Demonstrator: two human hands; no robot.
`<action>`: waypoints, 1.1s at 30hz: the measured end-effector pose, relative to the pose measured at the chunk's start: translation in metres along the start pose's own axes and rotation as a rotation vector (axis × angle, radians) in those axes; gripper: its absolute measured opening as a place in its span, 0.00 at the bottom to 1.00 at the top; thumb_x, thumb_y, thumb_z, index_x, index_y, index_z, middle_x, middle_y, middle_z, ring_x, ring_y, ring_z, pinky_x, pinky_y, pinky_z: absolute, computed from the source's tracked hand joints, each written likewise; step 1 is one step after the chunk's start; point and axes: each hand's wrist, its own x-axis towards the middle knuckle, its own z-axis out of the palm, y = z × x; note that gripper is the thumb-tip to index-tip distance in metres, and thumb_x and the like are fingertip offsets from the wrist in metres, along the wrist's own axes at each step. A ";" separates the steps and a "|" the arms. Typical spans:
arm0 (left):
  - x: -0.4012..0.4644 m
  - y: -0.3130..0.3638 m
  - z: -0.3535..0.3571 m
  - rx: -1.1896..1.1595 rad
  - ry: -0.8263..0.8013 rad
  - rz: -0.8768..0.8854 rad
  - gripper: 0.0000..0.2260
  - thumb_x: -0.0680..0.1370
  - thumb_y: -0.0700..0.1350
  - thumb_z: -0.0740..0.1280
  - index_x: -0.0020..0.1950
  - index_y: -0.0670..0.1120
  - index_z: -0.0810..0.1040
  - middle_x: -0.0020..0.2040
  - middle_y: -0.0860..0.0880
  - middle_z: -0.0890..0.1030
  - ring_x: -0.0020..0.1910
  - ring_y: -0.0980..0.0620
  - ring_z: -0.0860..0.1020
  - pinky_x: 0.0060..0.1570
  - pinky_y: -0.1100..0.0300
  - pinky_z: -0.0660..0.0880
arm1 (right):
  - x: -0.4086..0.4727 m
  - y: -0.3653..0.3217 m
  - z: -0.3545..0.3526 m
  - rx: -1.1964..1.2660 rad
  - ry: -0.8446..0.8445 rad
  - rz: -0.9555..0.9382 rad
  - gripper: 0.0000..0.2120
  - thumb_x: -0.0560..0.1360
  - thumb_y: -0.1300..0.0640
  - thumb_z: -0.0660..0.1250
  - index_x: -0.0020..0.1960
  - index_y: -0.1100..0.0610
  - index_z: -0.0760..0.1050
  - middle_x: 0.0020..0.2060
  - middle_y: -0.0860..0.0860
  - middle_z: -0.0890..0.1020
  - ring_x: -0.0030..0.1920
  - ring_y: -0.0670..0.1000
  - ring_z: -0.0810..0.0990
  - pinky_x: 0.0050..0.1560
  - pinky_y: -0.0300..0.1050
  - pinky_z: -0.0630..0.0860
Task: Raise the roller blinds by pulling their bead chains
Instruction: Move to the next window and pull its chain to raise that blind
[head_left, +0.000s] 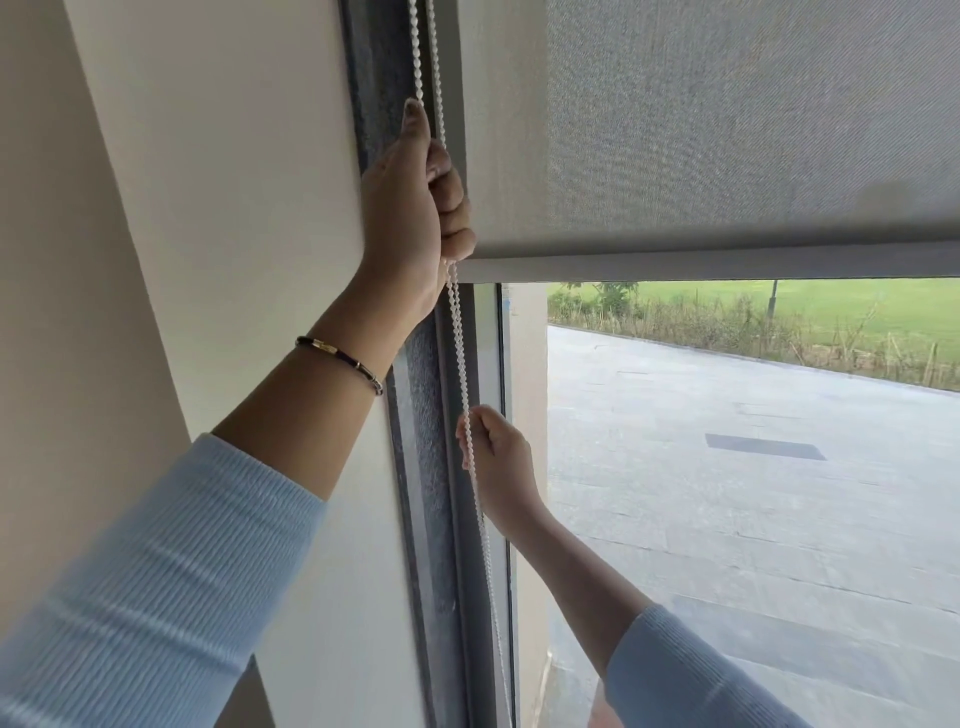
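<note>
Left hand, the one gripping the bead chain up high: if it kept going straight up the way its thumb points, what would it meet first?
Probably nothing solid. The left hand would slide up along the bead chain, between the window frame and the roller blind, as far as the picture shows.

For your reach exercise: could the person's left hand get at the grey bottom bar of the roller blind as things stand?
Probably yes: the left hand, gripping the white bead chain, sits beside the grey bottom bar, with nothing between.

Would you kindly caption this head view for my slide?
Left hand and right hand grip the white bead chain beside a partly raised grey fabric roller blind.
</note>
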 end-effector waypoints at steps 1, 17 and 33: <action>0.000 0.000 0.001 0.002 -0.002 0.002 0.22 0.86 0.55 0.54 0.33 0.51 0.59 0.27 0.53 0.55 0.26 0.54 0.50 0.25 0.61 0.47 | 0.000 0.000 0.000 -0.002 0.000 0.000 0.11 0.82 0.64 0.57 0.43 0.65 0.72 0.32 0.56 0.71 0.34 0.52 0.67 0.36 0.47 0.64; -0.001 0.001 0.013 0.010 -0.020 0.003 0.22 0.87 0.54 0.53 0.33 0.51 0.59 0.32 0.49 0.50 0.27 0.53 0.47 0.28 0.61 0.45 | -0.006 -0.001 0.000 -0.033 0.014 -0.015 0.20 0.80 0.70 0.55 0.34 0.52 0.65 0.22 0.38 0.69 0.26 0.40 0.65 0.27 0.31 0.60; 0.001 0.009 0.013 0.025 0.006 0.002 0.23 0.86 0.55 0.55 0.32 0.51 0.57 0.25 0.54 0.55 0.24 0.56 0.50 0.26 0.63 0.45 | 0.002 0.033 0.014 -0.092 0.008 0.037 0.10 0.80 0.64 0.58 0.40 0.57 0.69 0.31 0.51 0.68 0.33 0.48 0.64 0.35 0.47 0.61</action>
